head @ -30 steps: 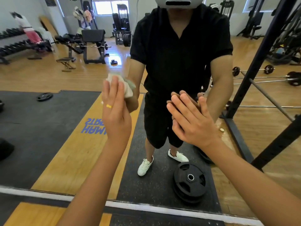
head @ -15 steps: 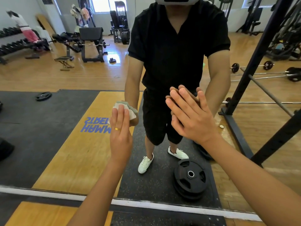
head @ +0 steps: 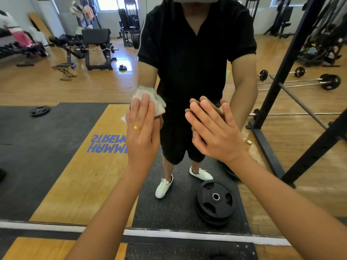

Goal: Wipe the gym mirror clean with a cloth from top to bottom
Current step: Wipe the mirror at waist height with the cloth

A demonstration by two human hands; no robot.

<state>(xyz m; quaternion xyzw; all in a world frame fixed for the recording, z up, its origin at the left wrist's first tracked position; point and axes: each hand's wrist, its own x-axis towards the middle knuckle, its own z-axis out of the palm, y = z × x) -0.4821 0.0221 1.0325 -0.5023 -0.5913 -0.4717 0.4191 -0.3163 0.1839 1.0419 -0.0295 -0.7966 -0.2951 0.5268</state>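
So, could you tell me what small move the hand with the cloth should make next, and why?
Probably slide the left hand, pressing the pale folded cloth flat on the gym mirror, straight down: plenty of glass lies between it and the white bottom strip, while the right hand braces flat beside it.

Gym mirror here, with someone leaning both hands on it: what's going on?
A person is wiping the large wall-mounted gym mirror. Their left hand presses a folded pale white-green cloth flat against the glass with straight fingers, roughly at mid-height. Their right hand rests open-palmed on the glass beside it, holding nothing. The cloth sits well above the mirror's white bottom frame.
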